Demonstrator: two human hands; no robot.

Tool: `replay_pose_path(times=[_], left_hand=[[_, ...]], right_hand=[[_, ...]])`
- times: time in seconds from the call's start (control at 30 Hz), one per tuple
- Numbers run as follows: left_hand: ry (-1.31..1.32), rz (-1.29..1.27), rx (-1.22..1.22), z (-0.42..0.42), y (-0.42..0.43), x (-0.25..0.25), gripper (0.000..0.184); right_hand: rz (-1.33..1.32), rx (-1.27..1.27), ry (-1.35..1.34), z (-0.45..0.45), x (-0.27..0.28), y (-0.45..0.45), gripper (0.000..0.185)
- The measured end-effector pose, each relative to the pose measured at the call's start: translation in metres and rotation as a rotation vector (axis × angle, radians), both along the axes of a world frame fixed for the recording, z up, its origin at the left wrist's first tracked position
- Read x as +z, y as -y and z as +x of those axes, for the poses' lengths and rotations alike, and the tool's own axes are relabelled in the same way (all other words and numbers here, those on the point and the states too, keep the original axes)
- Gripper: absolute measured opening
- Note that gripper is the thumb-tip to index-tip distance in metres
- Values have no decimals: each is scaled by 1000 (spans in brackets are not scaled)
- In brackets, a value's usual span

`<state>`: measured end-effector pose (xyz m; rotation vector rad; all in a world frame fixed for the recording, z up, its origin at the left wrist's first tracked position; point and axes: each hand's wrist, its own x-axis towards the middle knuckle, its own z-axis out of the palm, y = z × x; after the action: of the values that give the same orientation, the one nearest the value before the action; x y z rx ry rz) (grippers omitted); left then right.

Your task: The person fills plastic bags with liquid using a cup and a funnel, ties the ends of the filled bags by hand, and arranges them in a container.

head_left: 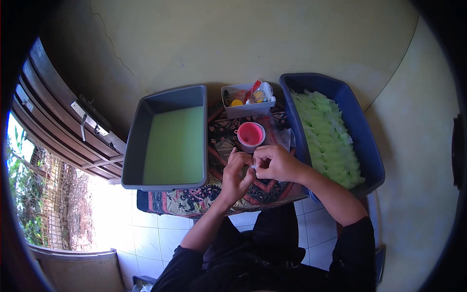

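My left hand (237,176) and my right hand (275,164) meet at the table's middle, fingertips pinched around a small whitish piece (254,166), perhaps thin plastic, too small to make out well. Just beyond them a pink funnel (250,133) rests in a white cup (251,147). Clear plastic (284,138) lies on the patterned cloth right of the cup. On the left is a grey tub (131,160) of pale green liquid (177,146). To the right, a blue tub (367,146) holds many filled green plastic bags (328,141).
A small grey box (243,112) with assorted items stands at the back, near the wall (243,39). Patterned cloth (194,200) covers the table. A wooden door or shutter (63,112) stands open at the left. White floor tiles (148,238) show below.
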<state>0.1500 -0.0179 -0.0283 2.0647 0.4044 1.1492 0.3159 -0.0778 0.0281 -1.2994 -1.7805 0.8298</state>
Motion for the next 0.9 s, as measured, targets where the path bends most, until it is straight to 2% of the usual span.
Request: replay_pose_path(times=[0.13, 0.6, 0.7, 0.77, 0.9], left_hand=[[80, -48, -7, 3, -1, 5, 12], [204, -104, -11, 9, -4, 9, 16], [202, -96, 48, 10, -3, 15, 10], [128, -221, -35, 9, -7, 20, 10], [49, -218, -56, 4, -16, 29, 13]], right_hand=[[378, -35, 131, -4, 2, -1, 12], [608, -170, 309, -20, 9, 10, 16], [653, -216, 310, -16, 7, 6, 16], [675, -252, 291, -13, 7, 6, 16], [656, -247, 255, -11, 11, 6, 17]])
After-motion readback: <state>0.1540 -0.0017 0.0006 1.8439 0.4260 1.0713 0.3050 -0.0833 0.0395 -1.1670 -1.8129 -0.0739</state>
